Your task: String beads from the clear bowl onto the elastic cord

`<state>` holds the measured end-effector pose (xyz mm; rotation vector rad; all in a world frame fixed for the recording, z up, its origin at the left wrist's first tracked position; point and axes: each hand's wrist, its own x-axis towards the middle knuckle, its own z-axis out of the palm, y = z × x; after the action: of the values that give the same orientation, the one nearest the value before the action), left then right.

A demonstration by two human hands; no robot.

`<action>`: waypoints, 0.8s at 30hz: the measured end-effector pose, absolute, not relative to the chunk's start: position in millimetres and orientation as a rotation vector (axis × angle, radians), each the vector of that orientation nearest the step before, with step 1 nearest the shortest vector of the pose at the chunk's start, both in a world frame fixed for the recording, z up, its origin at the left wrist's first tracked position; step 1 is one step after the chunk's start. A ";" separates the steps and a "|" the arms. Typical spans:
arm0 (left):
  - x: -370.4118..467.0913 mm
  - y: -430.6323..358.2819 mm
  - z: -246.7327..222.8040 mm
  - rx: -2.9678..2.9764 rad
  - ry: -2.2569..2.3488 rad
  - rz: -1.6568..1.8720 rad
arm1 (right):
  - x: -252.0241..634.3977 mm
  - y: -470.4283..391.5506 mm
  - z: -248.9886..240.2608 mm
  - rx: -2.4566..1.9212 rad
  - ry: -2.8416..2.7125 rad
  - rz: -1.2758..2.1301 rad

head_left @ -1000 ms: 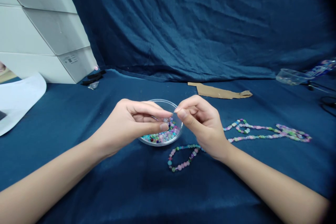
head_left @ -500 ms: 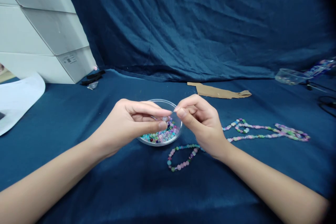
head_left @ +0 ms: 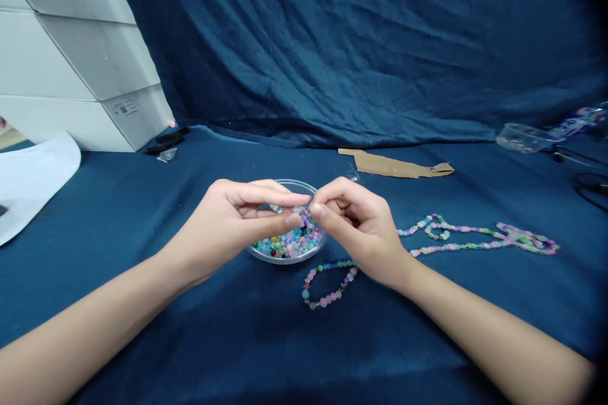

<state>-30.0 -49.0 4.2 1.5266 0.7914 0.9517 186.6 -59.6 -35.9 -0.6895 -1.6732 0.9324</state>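
My left hand (head_left: 249, 209) hovers over a clear round dish (head_left: 251, 252) of small coloured beads (head_left: 289, 243). Its thumb and forefinger are apart, and a few pale beads (head_left: 275, 208) show within its curled fingers. My right hand (head_left: 358, 221) meets it at the fingertips, thumb and forefinger pinched together on what looks like a thin thread, mostly hidden. Below the right hand, a loop of strung beads (head_left: 331, 297) lies on the blue cloth, partly covered by that hand. A longer bead strand (head_left: 460, 247) stretches away on the right.
Behind the hands lies a torn strip of brown cardboard (head_left: 399, 166). White boxes (head_left: 71, 76) are stacked at the back left, near a white sheet (head_left: 38, 183). A clear plastic tub (head_left: 527, 138) and dark cables (head_left: 593, 183) sit at the far right.
My right hand has shifted slightly left and down, its pinch closing up to the left forefinger. Pale beads now show inside my left hand. The dish and loop stay put.
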 end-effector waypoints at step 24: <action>-24.6 -15.4 24.4 2.380 1.020 0.592 | 200.0 -44.0 -26.8 -0.639 -1.496 0.821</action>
<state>-24.6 -15.4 24.4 2.3798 1.0195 0.5923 200.0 -44.0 -26.8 -0.6393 -1.4956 0.8207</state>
